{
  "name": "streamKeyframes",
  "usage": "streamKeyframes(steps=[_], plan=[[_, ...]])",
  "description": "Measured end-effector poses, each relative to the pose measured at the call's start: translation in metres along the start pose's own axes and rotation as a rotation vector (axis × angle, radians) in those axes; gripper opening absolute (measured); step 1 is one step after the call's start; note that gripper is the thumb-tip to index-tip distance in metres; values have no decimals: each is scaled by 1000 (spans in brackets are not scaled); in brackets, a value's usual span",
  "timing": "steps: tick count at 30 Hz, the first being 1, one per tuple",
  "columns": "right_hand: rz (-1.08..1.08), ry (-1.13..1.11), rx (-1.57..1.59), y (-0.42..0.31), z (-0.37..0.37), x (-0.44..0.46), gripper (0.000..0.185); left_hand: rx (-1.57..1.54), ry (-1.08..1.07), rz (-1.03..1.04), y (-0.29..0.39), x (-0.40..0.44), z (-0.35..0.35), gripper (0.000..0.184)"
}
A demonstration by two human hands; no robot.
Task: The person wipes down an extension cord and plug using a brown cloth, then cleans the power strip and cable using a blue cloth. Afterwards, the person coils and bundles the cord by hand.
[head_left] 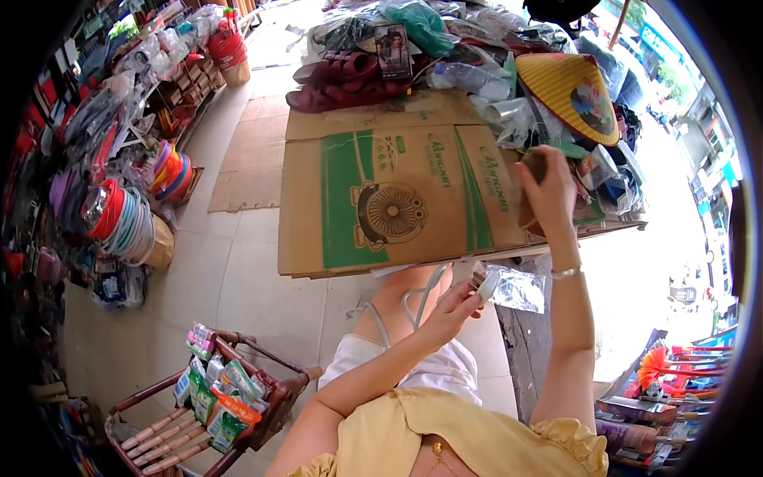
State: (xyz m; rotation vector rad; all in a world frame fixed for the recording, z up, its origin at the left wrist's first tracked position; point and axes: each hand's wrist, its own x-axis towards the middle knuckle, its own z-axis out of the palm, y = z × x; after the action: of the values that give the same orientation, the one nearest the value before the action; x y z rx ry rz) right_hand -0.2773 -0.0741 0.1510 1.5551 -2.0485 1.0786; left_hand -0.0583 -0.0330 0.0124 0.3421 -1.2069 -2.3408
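Note:
My left hand (457, 308) is closed round a small white piece (488, 286), below the front edge of the cardboard. A clear plastic bag (520, 289) hangs beside that piece, to its right. Light grey cable (413, 306) loops over my leg, left of the hand; whether it joins the white piece I cannot tell. My right hand (554, 189) is raised over the right part of the flattened carton (421, 199), its fingers curled on a brown, curved piece (532, 195). The exact kind of that brown piece is partly hidden by the hand.
Dark red sandals (342, 79), a plastic bottle (473, 79) and a yellow conical hat (568, 91) lie behind the carton. A bamboo chair (262, 389) holding packets stands at lower left. Shop goods line the left side; brushes (691, 374) stand at lower right.

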Motion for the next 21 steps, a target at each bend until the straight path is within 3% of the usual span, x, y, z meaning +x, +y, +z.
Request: streamKeyframes(steps=[1,2,3,5,6,8,9,11,12,13,15,17,18,20,21], plan=[[-83,-108,-84,3,11,-1,41,-20,-30,-3,-4,0,-5,37],[-257,-70,-289,3,20,-8,42,-39,-62,-4,-7,0,-9,45],[-258,-70,-287,-2,21,-15,42,-38,-59,-2,-7,-1,-12,45],[-227,3,-52,-10,20,-34,43,-46,-4,72,-9,-1,-15,45],[-192,-49,193,-2,20,-50,53,-55,3,71,-8,-3,-15,45],[221,-362,1059,-17,10,-97,68,-69,116,184,0,-5,-15,52],[262,-372,1062,-23,11,-122,84,-74,116,179,5,-7,-14,52],[358,-415,1110,-37,14,-164,92,-112,211,159,11,-11,-12,58],[510,-467,1191,-48,15,-184,89,-118,214,156,8,-11,-12,58],[560,-631,1210,-50,17,-196,77,-97,218,163,4,-12,-12,57],[614,-722,1244,-53,34,-238,47,-79,225,170,2,-15,-13,57],[776,-641,1280,-60,28,-246,29,165,52,73,7,-23,-20,58],[777,-649,1276,-59,24,-244,29,206,-67,94,14,-37,-25,52],[894,-565,1316,-52,16,-241,22,468,-375,-131,53,-64,-53,46],[895,-570,1316,-50,11,-236,22,277,-413,-181,57,-79,-75,42]])
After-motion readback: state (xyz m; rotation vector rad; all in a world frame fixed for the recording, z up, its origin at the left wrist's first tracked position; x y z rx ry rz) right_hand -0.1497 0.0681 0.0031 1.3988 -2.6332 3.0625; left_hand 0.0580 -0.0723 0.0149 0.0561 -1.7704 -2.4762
